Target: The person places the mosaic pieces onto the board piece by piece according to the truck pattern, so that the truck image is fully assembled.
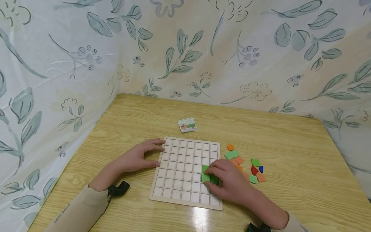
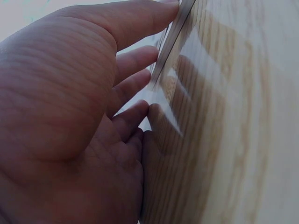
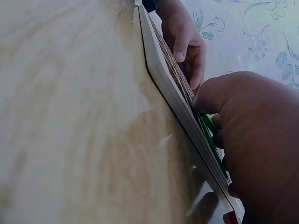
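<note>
A pale wooden grid board (image 1: pixel 181 167) lies on the table. My left hand (image 1: pixel 139 156) is at its left edge, with the tips of the thumb and fingers against the rim and the fingers fairly straight. Over the board's right side, my right hand (image 1: pixel 232 180) has its thumb and index finger bent about a green square tile (image 1: pixel 205 178) in the grid. More green tiles (image 1: pixel 214 179) sit under those fingers, partly hidden. From the right wrist, a green tile edge (image 3: pixel 209 123) shows just above the board, close by the thumb.
Right of the board lie several loose pieces: an orange disc (image 1: pixel 230 147), green squares (image 1: pixel 255 162), orange squares (image 1: pixel 261 177), a red piece (image 1: pixel 254 170) and a blue half-round (image 1: pixel 261 169). A small picture card (image 1: pixel 187 125) lies beyond the board. Patterned cloth (image 1: pixel 185 48) hangs behind the table.
</note>
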The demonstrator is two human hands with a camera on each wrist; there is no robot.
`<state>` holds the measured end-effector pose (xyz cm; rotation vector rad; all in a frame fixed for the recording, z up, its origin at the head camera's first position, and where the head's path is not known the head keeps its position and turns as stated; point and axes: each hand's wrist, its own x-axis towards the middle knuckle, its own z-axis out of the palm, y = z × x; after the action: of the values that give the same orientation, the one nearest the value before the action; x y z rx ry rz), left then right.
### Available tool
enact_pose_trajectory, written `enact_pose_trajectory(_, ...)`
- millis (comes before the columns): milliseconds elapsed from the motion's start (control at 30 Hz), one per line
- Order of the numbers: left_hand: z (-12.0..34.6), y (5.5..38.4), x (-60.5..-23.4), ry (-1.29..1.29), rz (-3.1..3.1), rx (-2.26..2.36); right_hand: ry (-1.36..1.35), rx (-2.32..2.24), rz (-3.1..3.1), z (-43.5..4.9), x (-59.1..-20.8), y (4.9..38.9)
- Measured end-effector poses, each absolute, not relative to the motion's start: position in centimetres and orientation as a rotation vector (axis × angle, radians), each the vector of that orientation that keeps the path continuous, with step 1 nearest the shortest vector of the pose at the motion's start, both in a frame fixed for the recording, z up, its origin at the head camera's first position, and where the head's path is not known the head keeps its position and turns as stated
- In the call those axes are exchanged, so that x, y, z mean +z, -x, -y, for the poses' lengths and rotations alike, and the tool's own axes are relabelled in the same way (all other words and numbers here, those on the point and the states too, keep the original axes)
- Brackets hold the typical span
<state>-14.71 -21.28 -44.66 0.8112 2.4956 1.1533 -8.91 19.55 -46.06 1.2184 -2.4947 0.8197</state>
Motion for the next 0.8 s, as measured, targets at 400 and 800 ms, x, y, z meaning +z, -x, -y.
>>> enact_pose_trajectory(400,21.15,14.87,-44.31,-0.806,-2.495,1.155,-1.200,0.831,2.537,-19.71,-45.92,9.07)
enact_pose_trajectory(800,21.18,14.79,-44.72,-0.828,-2.508,1.148,-1.219,0.891,2.444,-20.39,-45.98,9.05)
